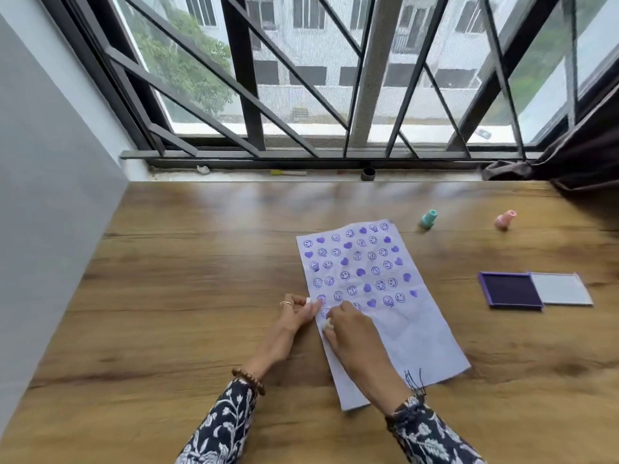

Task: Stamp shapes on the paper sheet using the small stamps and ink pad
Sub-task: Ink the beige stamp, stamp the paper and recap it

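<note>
Desk: I see a wood-grain desk [174, 296] running from a grey wall [50, 182] on the left to a dark curtain [576, 162] on the right.
Room: behind the desk stands a wide window with a dark metal grille [241, 78]; through it I make out a pale building and green trees.
Sill: a few small bits lie on the ledge under the window, too small for me to name.
Paper sheet: the paper sheet [412, 326] lies tilted near the middle of the desk, its far part covered with purple smiley faces and hearts, its near part bare.
Left hand: my left hand [298, 314] rests on the sheet's left edge, fingers curled together and pressing the paper; a ring shows on one finger, a bead bracelet on the wrist.
Right hand: my right hand [351, 326] sits on the sheet just beside the left, fingers bunched downward; whether they are clamped on a stamp I cannot tell.
Ink pad: the ink pad [510, 290] lies open to the right of the sheet, well apart from it, its pale lid [560, 289] flat beside it.
Stamps: a teal stamp [428, 219] and a pink stamp [505, 219] stand on the far right of the desk, beyond the pad.
Sleeves: both arms wear dark sleeves with a white floral print.
</note>
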